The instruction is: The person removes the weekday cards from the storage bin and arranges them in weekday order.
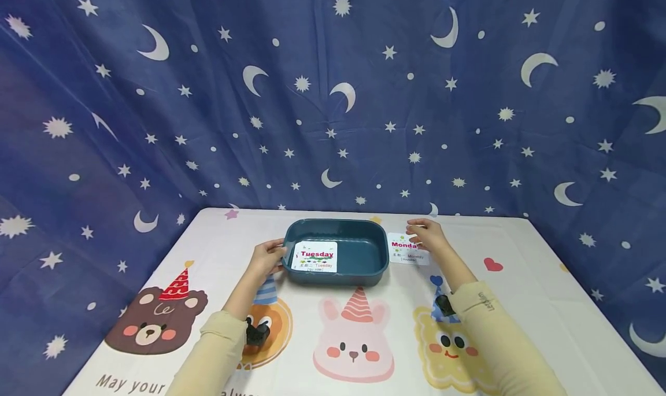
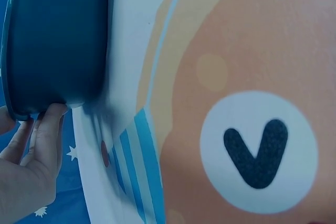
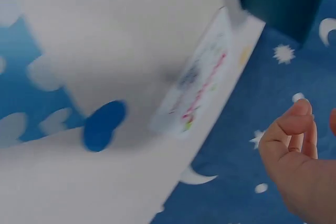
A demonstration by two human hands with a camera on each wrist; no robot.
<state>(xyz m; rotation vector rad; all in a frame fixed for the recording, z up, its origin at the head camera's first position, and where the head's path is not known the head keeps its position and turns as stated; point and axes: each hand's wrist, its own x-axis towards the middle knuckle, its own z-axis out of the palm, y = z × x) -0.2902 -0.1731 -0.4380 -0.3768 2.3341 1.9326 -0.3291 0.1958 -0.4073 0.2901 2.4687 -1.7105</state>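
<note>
Teal, the tray (image 1: 359, 278) held the Tuesday card (image 1: 314, 259) at eight o'clock, its nine-o'clock end gripped by the left hand (image 1: 266, 258), while the right hand (image 1: 429, 237), loose-fingered and empty, hung by the Monday card (image 1: 408, 256) at three o'clock, the card-handling step probably calling next for an edge pinch.
</note>
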